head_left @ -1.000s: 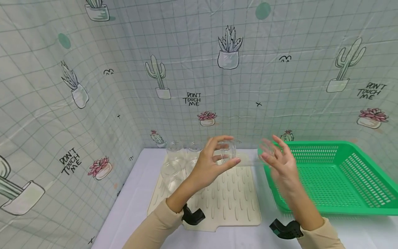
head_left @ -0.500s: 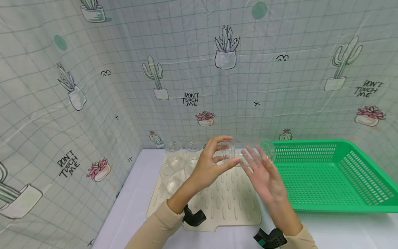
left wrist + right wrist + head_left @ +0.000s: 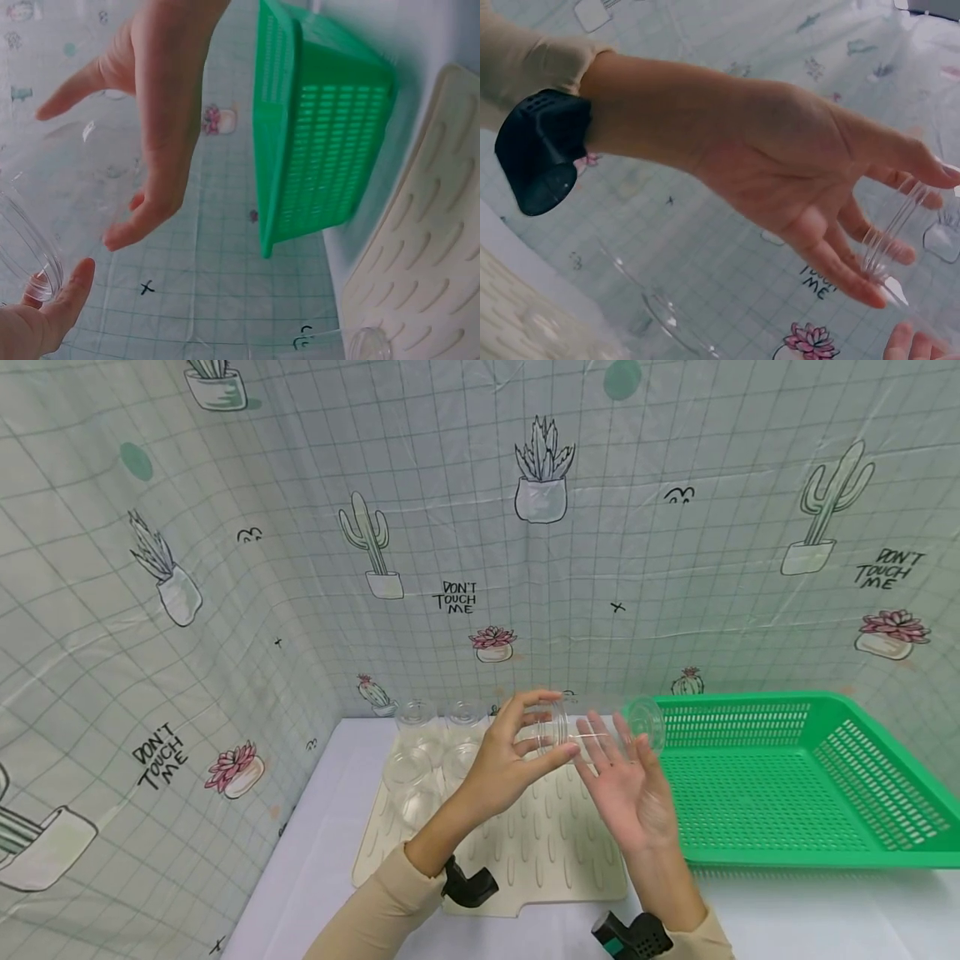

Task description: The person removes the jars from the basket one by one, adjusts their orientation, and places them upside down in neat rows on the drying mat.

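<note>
My left hand (image 3: pixel 501 762) grips a clear jar (image 3: pixel 647 727) by its ringed end, with thumb and fingers spread around it. The jar lies sideways in the air, its other end pointing right. My right hand (image 3: pixel 628 797) is palm up at the jar's side, fingers straight; in the left wrist view that hand (image 3: pixel 161 112) is beside the clear wall, and contact is hard to tell through it. The right wrist view shows my left hand (image 3: pixel 780 157) around the ringed end. Several similar clear jars (image 3: pixel 416 797) stand on a cream ridged mat (image 3: pixel 555 860), partly behind my left arm.
At the right stands a green perforated basket (image 3: pixel 772 810), close to my right hand. A white-covered table (image 3: pixel 300 877) carries mat and basket. Behind it hangs a cactus-printed curtain (image 3: pixel 450 510). Each wrist wears a black camera band (image 3: pixel 471 885).
My right hand has let go of the jar's right end and moved left, its fingers straightening with the palm turned up. My left hand keeps its grip in nearly the same place.
</note>
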Tool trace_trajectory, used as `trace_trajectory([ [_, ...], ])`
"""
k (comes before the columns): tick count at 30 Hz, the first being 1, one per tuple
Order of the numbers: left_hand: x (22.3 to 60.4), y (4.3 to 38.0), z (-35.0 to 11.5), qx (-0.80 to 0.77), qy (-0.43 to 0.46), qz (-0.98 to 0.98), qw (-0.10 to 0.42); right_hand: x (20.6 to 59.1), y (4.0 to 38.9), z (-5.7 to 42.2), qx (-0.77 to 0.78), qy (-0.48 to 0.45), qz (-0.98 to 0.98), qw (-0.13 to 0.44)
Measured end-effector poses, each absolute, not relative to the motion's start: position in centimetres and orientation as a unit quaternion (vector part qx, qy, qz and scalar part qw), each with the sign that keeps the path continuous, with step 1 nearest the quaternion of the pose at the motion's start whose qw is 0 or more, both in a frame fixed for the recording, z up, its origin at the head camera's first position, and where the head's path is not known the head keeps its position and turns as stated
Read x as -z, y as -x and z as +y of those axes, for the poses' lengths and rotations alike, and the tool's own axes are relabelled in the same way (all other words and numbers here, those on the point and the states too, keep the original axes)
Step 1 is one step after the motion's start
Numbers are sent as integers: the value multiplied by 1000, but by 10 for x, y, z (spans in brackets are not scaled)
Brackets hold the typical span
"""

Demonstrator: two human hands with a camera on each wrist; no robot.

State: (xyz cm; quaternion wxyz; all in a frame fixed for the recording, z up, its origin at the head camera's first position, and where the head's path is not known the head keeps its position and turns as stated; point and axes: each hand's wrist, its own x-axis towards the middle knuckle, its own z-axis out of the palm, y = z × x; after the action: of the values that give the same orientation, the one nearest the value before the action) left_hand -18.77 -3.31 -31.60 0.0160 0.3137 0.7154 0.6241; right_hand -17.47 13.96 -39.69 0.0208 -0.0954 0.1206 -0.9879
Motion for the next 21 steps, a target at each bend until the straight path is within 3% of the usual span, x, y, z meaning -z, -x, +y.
trace_trajectory([
  [21,323,188,-39,-621,-329,711,14,387,177,133,995,36,93,-8],
])
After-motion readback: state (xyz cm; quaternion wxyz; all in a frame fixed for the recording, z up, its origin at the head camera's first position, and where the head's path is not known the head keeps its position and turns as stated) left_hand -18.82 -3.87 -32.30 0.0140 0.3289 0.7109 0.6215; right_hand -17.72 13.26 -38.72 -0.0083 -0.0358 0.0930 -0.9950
